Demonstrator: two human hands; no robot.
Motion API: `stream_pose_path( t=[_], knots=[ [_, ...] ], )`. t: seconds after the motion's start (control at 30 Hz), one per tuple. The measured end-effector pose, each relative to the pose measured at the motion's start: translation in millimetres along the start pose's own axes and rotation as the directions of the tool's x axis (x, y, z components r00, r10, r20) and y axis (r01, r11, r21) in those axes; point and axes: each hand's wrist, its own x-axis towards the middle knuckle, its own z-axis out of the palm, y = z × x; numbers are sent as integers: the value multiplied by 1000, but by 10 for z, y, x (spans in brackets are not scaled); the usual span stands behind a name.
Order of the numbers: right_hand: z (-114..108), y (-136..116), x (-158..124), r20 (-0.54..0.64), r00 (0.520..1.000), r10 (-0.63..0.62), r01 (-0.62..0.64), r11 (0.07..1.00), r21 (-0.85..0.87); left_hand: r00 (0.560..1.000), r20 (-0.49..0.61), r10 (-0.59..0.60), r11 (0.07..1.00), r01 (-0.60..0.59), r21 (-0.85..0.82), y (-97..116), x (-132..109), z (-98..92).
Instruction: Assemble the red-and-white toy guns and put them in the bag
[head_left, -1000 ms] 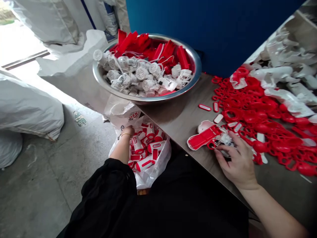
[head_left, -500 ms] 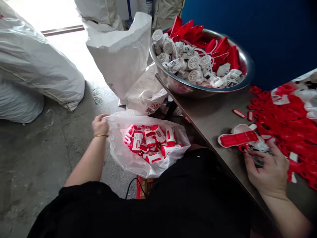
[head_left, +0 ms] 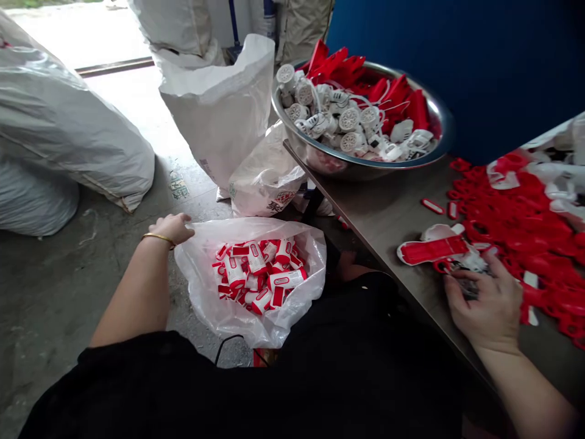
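My left hand (head_left: 174,229) is closed at the left rim of a translucent white plastic bag (head_left: 196,250), gripping its edge. Inside the bag lies a heap of small red-and-white plastic housings (head_left: 256,274). On the tabletop, my right hand (head_left: 491,305) curls its fingers round something small, clear and grey, partly hidden under the palm. Just beyond those fingertips lies a white housing half with a red inside (head_left: 432,249), next to a white piece (head_left: 441,231).
A steel basin (head_left: 365,164) of white fan-like parts and red pieces stands on the table (head_left: 365,210). Red plastic parts (head_left: 525,225) cover the table's right side. White sacks (head_left: 219,116) stand on the floor beyond, with a larger sack (head_left: 82,116) at the left.
My left hand has moved left and slightly down, drawing the bag's rim with it. The housings inside have shifted and tumbled. The right hand keeps its place on the table.
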Motion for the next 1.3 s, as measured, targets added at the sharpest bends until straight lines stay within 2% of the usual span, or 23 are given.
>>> stream_pose_path(
  t=[0.07,0.17,0.2,0.27,0.37,0.43,0.5,0.63,0.7,0.83,0.93,1.0,1.07,1.17,1.23,1.3],
  knots=[
    [-23,-33,3,19,999,25,-25,1000,-11,985,74,159,986,-162,43,395,-70,109],
    [-36,-51,0,14,1000,27,-27,1000,-14,906,182,382,920,-392,23,1116,-189,568],
    [-36,-50,-3,7,1000,20,-20,1000,-14,884,215,416,903,-429,15,1340,-218,759],
    [-31,-37,-9,0,1000,1,-1,1000,-7,866,246,435,892,-451,11,1696,-248,1112],
    [-20,-6,-13,-23,999,-25,25,1000,1,855,245,457,884,-468,-18,1973,-237,1443],
    [-11,16,-10,-34,998,-45,45,999,1,847,227,480,875,-482,-51,2054,-222,1525],
    [-2,31,-3,-43,998,-55,55,998,4,842,183,507,862,-498,-93,2128,-211,1521],
    [-5,17,16,-43,998,-39,40,999,7,855,8,519,838,-506,-202,2319,-232,1341],
    [-21,-7,23,-41,998,-38,38,999,-4,845,-75,529,804,-527,-274,2391,-308,1220],
    [-43,-26,22,-51,997,-57,57,998,0,787,-175,592,676,-603,-424,2356,-668,1121],
    [-24,13,12,-49,997,-65,66,998,19,786,-197,586,620,-592,-515,2226,-1075,1216],
    [-6,45,8,-65,995,-76,78,997,23,773,-176,610,583,-588,-561,2161,-1370,1303],
    [3,62,8,-79,992,-96,99,995,27,723,-135,678,528,-606,-595,2131,-1648,1369],
    [-8,58,15,-79,990,-120,123,992,40,606,-55,794,447,-642,-623,2096,-1980,1438],
    [-22,50,18,-76,990,-120,123,992,40,540,8,841,426,-654,-625,2044,-2136,1503],
    [-34,49,20,-80,990,-118,120,992,26,499,86,862,441,-655,-613,1978,-2246,1605]
  ],
)
